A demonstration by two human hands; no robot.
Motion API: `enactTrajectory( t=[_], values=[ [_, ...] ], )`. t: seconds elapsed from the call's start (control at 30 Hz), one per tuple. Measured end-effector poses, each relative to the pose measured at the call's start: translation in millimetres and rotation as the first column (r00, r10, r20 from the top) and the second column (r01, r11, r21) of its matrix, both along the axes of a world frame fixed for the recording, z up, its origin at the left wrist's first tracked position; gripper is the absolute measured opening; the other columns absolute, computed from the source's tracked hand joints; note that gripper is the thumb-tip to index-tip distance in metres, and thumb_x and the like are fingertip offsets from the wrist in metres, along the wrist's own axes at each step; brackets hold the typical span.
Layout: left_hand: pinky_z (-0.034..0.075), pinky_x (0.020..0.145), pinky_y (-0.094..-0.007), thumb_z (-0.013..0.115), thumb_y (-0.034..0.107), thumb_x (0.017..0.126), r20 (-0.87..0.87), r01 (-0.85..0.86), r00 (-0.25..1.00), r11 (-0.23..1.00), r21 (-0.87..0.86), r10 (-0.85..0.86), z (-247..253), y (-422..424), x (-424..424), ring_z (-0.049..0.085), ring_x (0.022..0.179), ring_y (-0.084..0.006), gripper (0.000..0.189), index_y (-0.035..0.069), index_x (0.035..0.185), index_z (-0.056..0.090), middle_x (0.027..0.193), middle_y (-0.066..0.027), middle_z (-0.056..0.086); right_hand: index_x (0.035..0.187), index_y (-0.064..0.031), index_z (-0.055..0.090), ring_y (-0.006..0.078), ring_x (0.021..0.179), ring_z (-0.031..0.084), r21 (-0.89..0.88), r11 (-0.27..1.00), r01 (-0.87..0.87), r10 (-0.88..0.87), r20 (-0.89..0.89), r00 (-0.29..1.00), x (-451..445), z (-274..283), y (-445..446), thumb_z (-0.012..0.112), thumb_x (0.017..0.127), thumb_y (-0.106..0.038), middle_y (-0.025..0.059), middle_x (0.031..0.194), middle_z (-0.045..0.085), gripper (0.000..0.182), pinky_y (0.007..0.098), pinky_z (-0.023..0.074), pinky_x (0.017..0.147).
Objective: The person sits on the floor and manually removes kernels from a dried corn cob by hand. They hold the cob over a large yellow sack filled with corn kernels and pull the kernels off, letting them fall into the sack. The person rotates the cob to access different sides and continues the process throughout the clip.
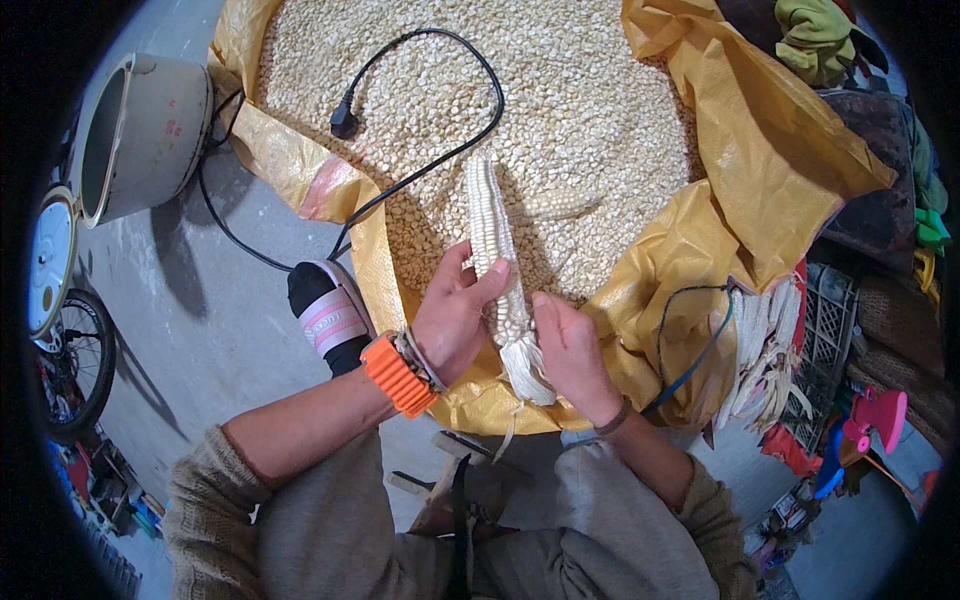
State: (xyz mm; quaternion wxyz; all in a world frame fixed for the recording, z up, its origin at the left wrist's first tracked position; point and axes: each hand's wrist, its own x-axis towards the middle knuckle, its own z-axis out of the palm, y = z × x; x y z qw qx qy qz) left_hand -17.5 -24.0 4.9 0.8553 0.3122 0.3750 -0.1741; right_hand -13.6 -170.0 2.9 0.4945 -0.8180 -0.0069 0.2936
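Note:
A white corn cob (484, 214) is held upright in front of me, its husk (527, 369) peeled down and bunched at the base. My left hand (459, 315) grips the lower part of the cob, with the thumb laid across the kernels. A strip along the cob's right side looks bare of kernels. My right hand (571, 349) is curled against the cob's lower right side; its fingertips are hidden. Behind the cob, a second corn cob (555, 204) lies on loose pale corn kernels (577, 90) that fill a large yellow woven sack (709, 247).
A black power cord (442, 155) with its plug (344, 120) lies across the kernels and over the sack's left rim. To the left are a white metal drum (154, 139) and a bicycle wheel (86, 367). Husks (761, 352) and a plastic crate (821, 360) are at right.

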Motion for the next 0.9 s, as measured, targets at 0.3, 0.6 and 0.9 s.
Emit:
enactTrajectory(
  t=[0.3, 0.6, 0.9],
  values=[
    [0.047, 0.077, -0.0319, 0.049, 0.013, 0.092, -0.014, -0.006, 1.0, 1.0, 0.028, 0.006, -9.2, -0.3, -2.1, 0.054, 0.086, -0.0145, 0.024, 0.007, 0.114, 0.042, 0.095, -0.0033, 0.053, 0.083, 0.0005, 0.054, 0.0273, 0.053, 0.054, 0.128, 0.986, -0.109, 0.121, -0.095, 0.988, 0.2, 9.9, -1.6, 0.06, 0.085, -0.026, 0.0174, 0.061, 0.053, 0.027, 0.0374, 0.0406, 0.05],
    [0.047, 0.075, -0.0314, 0.05, 0.011, 0.091, -0.022, 0.016, 1.0, 0.998, 0.057, -0.014, -10.4, -1.7, -6.0, 0.054, 0.085, -0.0129, 0.029, 0.005, 0.118, 0.041, 0.097, -0.0037, 0.054, 0.08, 0.0016, 0.049, 0.0396, 0.06, 0.056, 0.093, 0.971, -0.218, 0.22, -0.011, 0.975, 1.4, 15.5, -1.5, 0.056, 0.086, -0.021, 0.0204, 0.061, 0.054, 0.024, 0.0441, 0.0407, 0.051],
    [0.04, 0.083, -0.0298, 0.057, 0.008, 0.086, 0.028, 0.151, 0.984, 0.904, 0.401, -0.177, 1.8, -8.0, -2.4, 0.049, 0.094, -0.0137, 0.043, 0.004, 0.122, 0.036, 0.105, -0.0076, 0.052, 0.083, 0.0027, 0.047, 0.0431, 0.063, 0.055, -0.006, 0.959, -0.282, 0.282, -0.002, 0.959, 5.1, 19.2, 4.6, 0.054, 0.079, -0.015, 0.0228, 0.062, 0.054, 0.019, 0.0499, 0.0417, 0.056]
  ],
)
